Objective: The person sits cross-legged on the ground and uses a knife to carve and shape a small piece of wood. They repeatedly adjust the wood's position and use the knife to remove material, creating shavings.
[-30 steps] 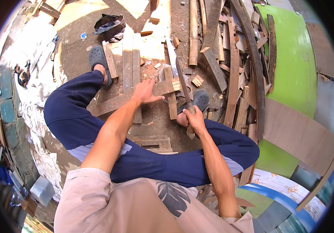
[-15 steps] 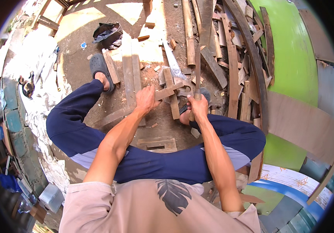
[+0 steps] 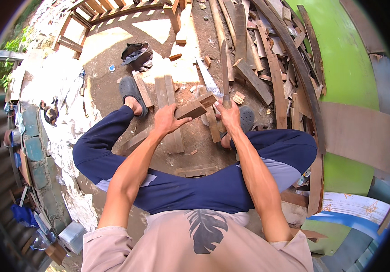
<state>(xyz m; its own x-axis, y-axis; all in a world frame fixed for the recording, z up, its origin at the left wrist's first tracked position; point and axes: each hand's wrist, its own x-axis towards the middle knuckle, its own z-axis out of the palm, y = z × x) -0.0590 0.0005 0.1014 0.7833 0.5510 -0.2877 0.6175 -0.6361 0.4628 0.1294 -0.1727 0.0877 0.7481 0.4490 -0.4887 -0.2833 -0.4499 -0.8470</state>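
Note:
My left hand (image 3: pixel 165 120) grips one end of a short wooden block (image 3: pixel 190 109), with its thumb along the near side. The block is raised in front of me, tilted up toward the right, and a notch shows near its far end. My right hand (image 3: pixel 229 115) is closed round the handle of a long knife (image 3: pixel 225 75), whose narrow blade points away from me. Blade and block are apart. Beneath the block, a wooden strip (image 3: pixel 213 128) lies on the ground. Just beyond lies a pale saw blade (image 3: pixel 207 78); its handle is hidden.
Long boards and offcuts (image 3: pixel 274 81) are heaped at the right beside a green panel (image 3: pixel 344 59). Two planks (image 3: pixel 170 86) lie between my sandalled feet. A black bag (image 3: pixel 137 56) sits farther off, and a white sheet (image 3: pixel 63 136) spreads along the left.
The block has turned in my left hand and come up, showing its notch. My right hand has shifted slightly nearer me, drawing the knife blade clear. The view has shifted, showing more beyond.

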